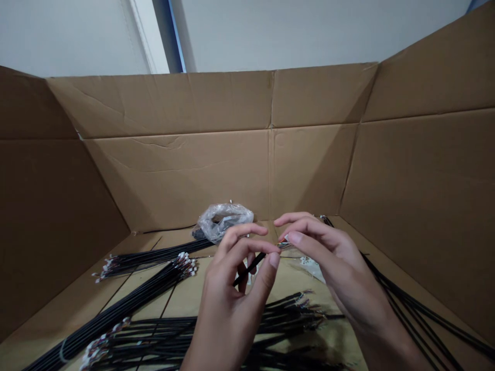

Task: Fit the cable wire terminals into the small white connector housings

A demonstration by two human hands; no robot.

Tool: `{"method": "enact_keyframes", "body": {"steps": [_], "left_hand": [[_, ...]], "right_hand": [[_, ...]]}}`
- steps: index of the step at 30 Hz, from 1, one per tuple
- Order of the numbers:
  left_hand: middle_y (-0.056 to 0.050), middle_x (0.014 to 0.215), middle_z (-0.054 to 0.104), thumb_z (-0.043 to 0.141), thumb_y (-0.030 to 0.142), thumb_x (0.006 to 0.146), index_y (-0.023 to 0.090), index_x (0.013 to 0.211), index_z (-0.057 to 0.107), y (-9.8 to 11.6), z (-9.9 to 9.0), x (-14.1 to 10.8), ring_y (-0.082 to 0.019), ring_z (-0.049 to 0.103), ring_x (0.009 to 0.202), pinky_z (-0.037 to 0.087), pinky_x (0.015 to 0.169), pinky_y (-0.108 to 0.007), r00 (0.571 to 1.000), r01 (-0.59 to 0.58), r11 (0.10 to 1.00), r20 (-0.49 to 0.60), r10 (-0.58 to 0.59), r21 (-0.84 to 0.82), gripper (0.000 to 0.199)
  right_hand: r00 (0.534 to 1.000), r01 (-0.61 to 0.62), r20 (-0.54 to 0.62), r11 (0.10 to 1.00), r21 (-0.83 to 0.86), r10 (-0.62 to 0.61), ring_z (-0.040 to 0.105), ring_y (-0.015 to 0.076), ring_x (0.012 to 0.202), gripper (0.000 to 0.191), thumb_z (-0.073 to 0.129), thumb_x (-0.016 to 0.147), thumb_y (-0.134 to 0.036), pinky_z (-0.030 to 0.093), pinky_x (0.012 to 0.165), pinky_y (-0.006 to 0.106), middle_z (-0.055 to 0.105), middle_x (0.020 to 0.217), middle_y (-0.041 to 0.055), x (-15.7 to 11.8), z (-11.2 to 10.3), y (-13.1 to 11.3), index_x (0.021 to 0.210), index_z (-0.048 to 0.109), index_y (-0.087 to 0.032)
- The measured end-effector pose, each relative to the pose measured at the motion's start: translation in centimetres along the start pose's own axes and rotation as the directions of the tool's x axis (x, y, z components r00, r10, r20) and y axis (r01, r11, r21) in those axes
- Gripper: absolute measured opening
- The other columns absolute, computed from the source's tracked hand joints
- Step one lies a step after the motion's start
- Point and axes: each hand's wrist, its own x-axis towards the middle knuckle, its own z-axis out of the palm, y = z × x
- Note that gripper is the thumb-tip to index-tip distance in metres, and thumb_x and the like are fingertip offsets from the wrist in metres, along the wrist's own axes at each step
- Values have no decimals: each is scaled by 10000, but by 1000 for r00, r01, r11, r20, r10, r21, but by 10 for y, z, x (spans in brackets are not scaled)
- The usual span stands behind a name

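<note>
The left hand (pixel 232 293) pinches a single black wire (pixel 250 269) mid-length; the right hand (pixel 332 263) closes narrowly by its crimped tip (pixel 284 245) — contact there is hard to be sure of. More wire bundles (pixel 154 252) lie spread across the cardboard box (pixel 174 180), a plastic bag (pixel 224 221) behind them.

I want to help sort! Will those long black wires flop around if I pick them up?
Probably floppy: the thin black wires bend loosely where they spread across the brown cardboard box. They likely feel light, being so slender. The tiny white connector ends look delicate, so they might snag.
</note>
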Motion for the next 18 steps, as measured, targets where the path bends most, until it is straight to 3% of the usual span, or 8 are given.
{"method": "enact_keyframes", "body": {"steps": [9,13,18], "left_hand": [[-12,1106,694,675,258,933,314,848,755,-5,1,-2,-193,696,1024,599,948,-392,999,-14,999,48,12,49,129],[-31,1142,679,662,256,941,302,873,751,-11,3,-2,-201,697,1013,620,878,-380,997,-1,998,71,-3,56,121],[-48,1141,660,634,248,960,268,886,737,-18,4,-2,-182,709,947,617,835,-354,997,-13,995,82,5,101,129]], "right_hand": [[1000,16,9,993,-116,-15,636,230,1076,189,688,898,-343,452,946,379,693,1098,42,4,-2,-4,743,738,-245],[990,135,-4,946,-296,-143,628,223,1076,177,661,917,-298,446,933,365,670,1064,39,2,-1,-3,764,735,-246],[965,234,12,838,-494,-262,604,172,877,168,651,960,-229,458,796,301,597,886,3,-3,1,-3,820,742,-247]]}}
